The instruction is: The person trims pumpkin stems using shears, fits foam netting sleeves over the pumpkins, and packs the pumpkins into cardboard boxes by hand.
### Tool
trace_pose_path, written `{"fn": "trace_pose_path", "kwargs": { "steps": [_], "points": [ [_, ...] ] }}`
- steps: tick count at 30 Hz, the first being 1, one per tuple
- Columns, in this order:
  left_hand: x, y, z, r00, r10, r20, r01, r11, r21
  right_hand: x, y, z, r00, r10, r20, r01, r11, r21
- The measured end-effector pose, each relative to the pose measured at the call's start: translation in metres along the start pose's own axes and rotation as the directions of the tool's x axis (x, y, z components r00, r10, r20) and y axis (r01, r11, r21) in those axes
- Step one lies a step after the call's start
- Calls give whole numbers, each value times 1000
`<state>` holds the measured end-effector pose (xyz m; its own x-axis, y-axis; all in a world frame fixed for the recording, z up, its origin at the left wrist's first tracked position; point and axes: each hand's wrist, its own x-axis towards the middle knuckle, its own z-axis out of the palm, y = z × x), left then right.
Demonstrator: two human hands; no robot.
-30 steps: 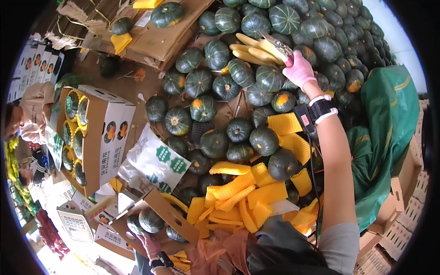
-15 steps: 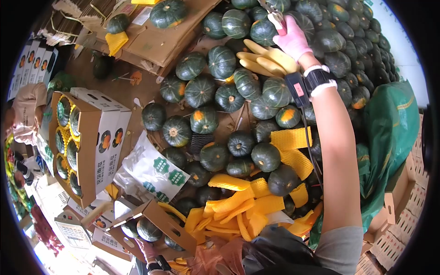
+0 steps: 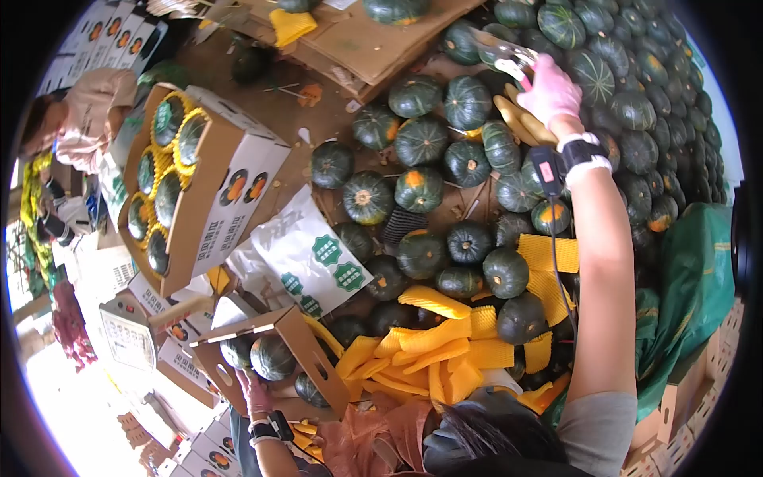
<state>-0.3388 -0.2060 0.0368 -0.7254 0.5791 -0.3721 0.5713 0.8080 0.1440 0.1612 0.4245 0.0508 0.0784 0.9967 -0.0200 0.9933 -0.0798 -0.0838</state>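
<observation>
My right hand (image 3: 550,91), in a pink glove, grips pruning shears (image 3: 515,67) with a red-and-white handle. Their metal blades point left, over dark green pumpkins (image 3: 459,41) at the top of the pile. Just below this hand lie long pale yellow squashes (image 3: 517,119). My left hand (image 3: 254,395), also gloved, is low in the view inside an open cardboard box (image 3: 318,358). Its fingers appear stretched out beside a pumpkin (image 3: 272,358) in that box; their tips are hard to make out.
Yellow foam net sleeves (image 3: 445,358) lie in front of me. A white printed bag (image 3: 318,254) is left of the pumpkins. A filled box of netted pumpkins (image 3: 214,191) stands at left, near another person (image 3: 99,119). Green sheeting (image 3: 683,294) hangs at right.
The view has shifted, so most things appear farther right and the left-hand box is higher. My right hand still holds the shears over the pile. My left hand shows more fully.
</observation>
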Motion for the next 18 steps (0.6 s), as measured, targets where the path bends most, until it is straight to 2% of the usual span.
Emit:
{"fn": "trace_pose_path", "kwargs": {
  "steps": [1, 2, 3, 4, 5, 6, 7, 8, 9, 10, 11, 12, 13, 14, 15, 16, 17, 18],
  "points": [
    [0, 1, -5, 999, 29, -33, -31, 998, -63, -7, 6, -4, 1000, 14, -4, -14, 997, 80],
    [-3, 3, -12, 994, 73, -75, -81, 991, -110, -20, 5, -17, 991, 118, 69, -131, 963, 234],
    [-5, 8, -18, 993, 46, -105, -75, 955, -286, -30, 6, -29, 965, 206, 165, -254, 895, 367],
    [-7, 15, -23, 991, -3, -133, -61, 875, -481, -23, 32, -11, 985, 157, 74, -173, 867, 467],
    [-12, 34, -32, 932, -338, 135, 298, 495, -817, -16, 58, 7, 992, 122, -26, -87, 827, 555],
    [-13, 49, -33, 940, -319, -124, 114, 635, -764, -22, 65, 2, 988, 118, 99, -153, 662, 734],
    [-14, 69, -33, 893, -256, -371, -54, 756, -652, -36, 73, -9, 973, 84, 217, -231, 459, 858],
    [-24, 103, -46, 881, -150, -448, -188, 759, -623, -67, 58, -30, 968, 139, 208, -245, 355, 902],
    [-31, 135, -57, 886, -119, -448, -218, 746, -630, -83, 65, -25, 978, 76, 194, -207, 258, 944],
    [-36, 161, -60, 925, 3, -381, -253, 753, -608, -114, 41, -43, 979, 76, 189, -197, 118, 973],
    [-43, 187, -62, 944, 121, -308, -289, 758, -585, -140, 34, -56, 959, -112, 261, -247, 125, 961],
    [-53, 224, -58, 966, 199, -165, -249, 544, -802, -171, 17, -66, 931, -167, 324, -316, 75, 946],
    [-65, 262, -51, 948, 315, -49, -147, 295, -944, -197, -2, -66, 916, -236, 325, -333, 7, 943],
    [-77, 292, -43, 923, 377, 70, 30, 113, -993, -223, -27, -90, 810, -378, 448, -433, 129, 892],
    [-86, 315, -36, 869, 466, 167, 221, -62, -973, -245, -43, -83, 709, -530, 465, -536, 23, 844],
    [-88, 323, -22, 832, 514, 210, 302, -102, -948, -264, -54, -70, 439, -676, 592, -651, 215, 728],
    [-84, 324, -1, 789, 560, 250, 387, -138, -912, -281, -71, -70, 294, -821, 490, -588, 248, 769],
    [-78, 301, 21, 738, 604, 302, 518, -221, -826, -298, -84, -59, 377, -856, 353, -458, 159, 875]
  ]
}}
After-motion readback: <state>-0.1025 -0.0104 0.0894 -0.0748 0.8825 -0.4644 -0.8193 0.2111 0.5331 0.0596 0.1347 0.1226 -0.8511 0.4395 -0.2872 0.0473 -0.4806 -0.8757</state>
